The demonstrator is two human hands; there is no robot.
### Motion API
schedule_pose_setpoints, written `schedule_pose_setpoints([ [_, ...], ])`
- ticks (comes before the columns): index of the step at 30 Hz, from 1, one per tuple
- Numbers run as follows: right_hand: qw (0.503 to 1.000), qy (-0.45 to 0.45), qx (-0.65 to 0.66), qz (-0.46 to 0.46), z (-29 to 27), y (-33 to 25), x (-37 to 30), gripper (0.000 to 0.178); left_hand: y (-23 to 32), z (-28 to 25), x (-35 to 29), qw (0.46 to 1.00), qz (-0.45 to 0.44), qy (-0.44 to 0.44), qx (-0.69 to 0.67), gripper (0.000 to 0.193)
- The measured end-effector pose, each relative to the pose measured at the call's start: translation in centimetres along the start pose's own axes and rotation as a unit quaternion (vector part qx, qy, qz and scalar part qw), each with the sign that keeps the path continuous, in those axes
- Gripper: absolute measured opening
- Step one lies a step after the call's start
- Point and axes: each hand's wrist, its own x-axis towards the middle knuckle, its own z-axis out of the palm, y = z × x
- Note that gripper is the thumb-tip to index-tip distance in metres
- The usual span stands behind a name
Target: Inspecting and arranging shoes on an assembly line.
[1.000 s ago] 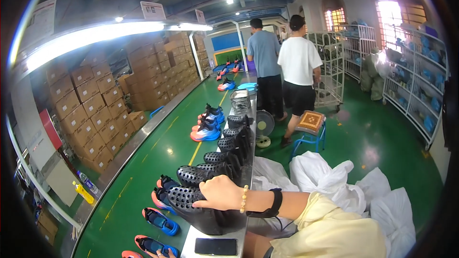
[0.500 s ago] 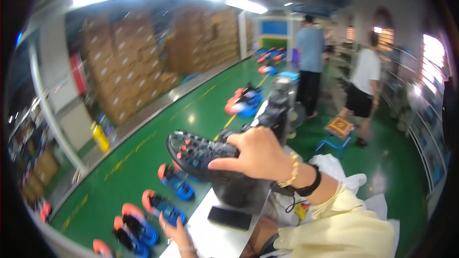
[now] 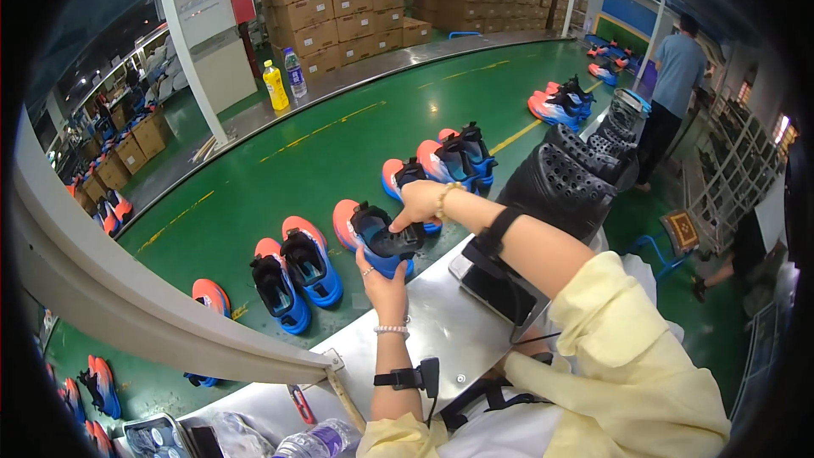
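An orange and blue sneaker (image 3: pixel 343 225) with a dark lining is held at the near edge of the green surface. My left hand (image 3: pixel 383 284) is closed round its heel, thumb up along the side. Over the shoe's opening, my right hand (image 3: pixel 420 203) is bent with fingertips pressed at a dark grey part inside. Whether that part is a loose insert or the lining, I cannot tell. To the right stands a stack of black perforated, clog-shaped pieces (image 3: pixel 560 174). A dark phone (image 3: pixel 500 288) lies on the metal table (image 3: pixel 432 322) below my right forearm.
Several matching sneakers (image 3: pixel 309 259) stand along the green surface (image 3: pixel 322 170). A pale curved post (image 3: pixel 170 305) crosses on the left. A yellow bottle (image 3: pixel 275 85) and a clear bottle (image 3: pixel 294 72) stand on the far ledge. A person (image 3: pixel 678 68) stands beyond the stack, near a stool (image 3: pixel 678 233).
My right hand has left a black perforated piece near the stack and come to the sneaker. My left hand, spread before, now grips the sneaker's heel. The view has swung right and down.
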Motion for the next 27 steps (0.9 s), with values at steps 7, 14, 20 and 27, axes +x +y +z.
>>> schedule_pose_setpoints([
  [7, 0.974, 0.207, -0.082, 0.041, 7.4, -3.1, 6.2, 0.04, -0.3, 0.3, -0.3, 0.999, -0.022, 0.006, 0.031, 0.065],
  [14, 0.956, 0.288, -0.03, 0.047, 12.5, -3.9, 10.2, 0.021, -0.3, 0.0, -0.3, 0.998, -0.016, -0.009, 0.052, 0.046],
  [20, 0.962, 0.262, 0.061, 0.042, 11.7, -1.1, 13.5, 0.034, 0.9, 1.8, 0.2, 0.998, -0.015, -0.02, 0.059, 0.036],
  [27, 0.916, 0.218, 0.234, -0.242, 7.5, -1.1, -3.8, 0.034, -1.2, -2.0, 2.8, 0.976, -0.107, -0.055, -0.179, 0.031],
])
